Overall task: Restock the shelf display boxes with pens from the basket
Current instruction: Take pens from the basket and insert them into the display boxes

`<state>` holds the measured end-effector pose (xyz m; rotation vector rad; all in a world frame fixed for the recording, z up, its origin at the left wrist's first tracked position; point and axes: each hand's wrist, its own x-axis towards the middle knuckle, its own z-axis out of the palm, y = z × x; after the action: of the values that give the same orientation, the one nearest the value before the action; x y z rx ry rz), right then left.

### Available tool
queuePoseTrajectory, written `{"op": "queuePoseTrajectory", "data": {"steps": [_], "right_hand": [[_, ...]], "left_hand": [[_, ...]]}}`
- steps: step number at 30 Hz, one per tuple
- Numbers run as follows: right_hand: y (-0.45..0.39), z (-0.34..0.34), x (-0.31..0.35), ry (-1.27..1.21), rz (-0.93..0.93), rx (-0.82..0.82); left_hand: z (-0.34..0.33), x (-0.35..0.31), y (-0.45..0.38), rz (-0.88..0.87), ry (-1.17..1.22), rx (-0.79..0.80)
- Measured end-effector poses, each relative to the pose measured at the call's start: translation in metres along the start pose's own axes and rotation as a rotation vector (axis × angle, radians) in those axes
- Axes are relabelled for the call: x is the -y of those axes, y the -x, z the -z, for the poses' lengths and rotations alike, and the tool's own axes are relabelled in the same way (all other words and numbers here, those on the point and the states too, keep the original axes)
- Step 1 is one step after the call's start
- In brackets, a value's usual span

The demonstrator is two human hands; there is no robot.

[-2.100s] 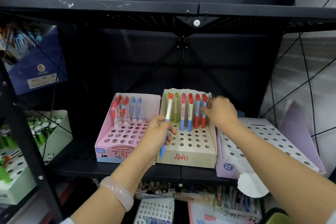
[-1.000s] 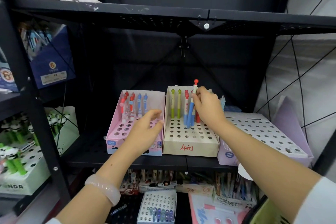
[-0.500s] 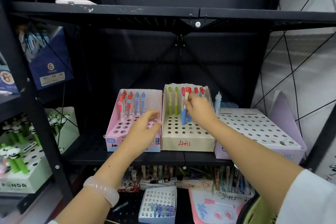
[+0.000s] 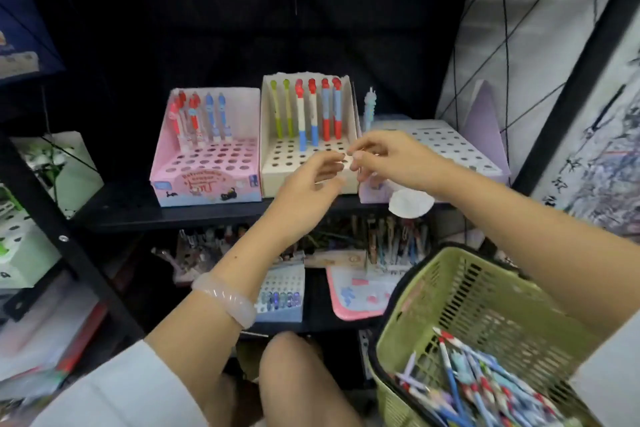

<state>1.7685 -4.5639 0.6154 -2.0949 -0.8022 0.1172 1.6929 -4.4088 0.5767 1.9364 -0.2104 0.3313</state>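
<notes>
Pens (image 4: 478, 388) lie loose in basket (image 4: 450, 291), below & right of both hands. Light, stiff, slick: pinch mid-barrel. Left hand (image 4: 311, 180) & right hand (image 4: 388, 156) fingertips meet, holding nothing I can make out.

Stationery shop: metal shelf (image 4: 166, 215) w/ priced pen display boxes (image 4: 207, 163), stock basket (image 4: 485, 315).

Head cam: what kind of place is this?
Most likely a stationery shop aisle. Perforated display boxes, like the cream box with a handwritten price and pens standing in its holes, sit on a black metal shelf, and a green shopping basket holds loose pens.
</notes>
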Motion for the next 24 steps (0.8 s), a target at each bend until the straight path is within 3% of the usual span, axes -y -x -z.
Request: {"op": "queuePoseTrajectory", "data": {"steps": [4, 11, 15, 21, 24], "right_hand": [[0.080, 0.011, -0.060, 0.035, -0.173, 0.091], [0.181, -0.010, -0.186, 0.444, -0.435, 0.346], [0.219, -0.043, -0.228, 0.434, -0.636, 0.551], [0.237, -0.089, -0.242, 0.737, -0.606, 0.695], [0.241, -0.116, -0.231, 0.759, -0.566, 0.718]], "left_hand": [[-0.073, 0.013, 0.025, 0.054, 0.024, 0.170], [-0.165, 0.043, 0.052, 0.167, -0.058, 0.437], [-0.195, 0.056, 0.062, 0.191, -0.164, 0.571], [-0.214, 0.072, 0.071, 0.254, -0.279, 0.689], [-0.215, 0.075, 0.073, 0.248, -0.308, 0.691]]}}
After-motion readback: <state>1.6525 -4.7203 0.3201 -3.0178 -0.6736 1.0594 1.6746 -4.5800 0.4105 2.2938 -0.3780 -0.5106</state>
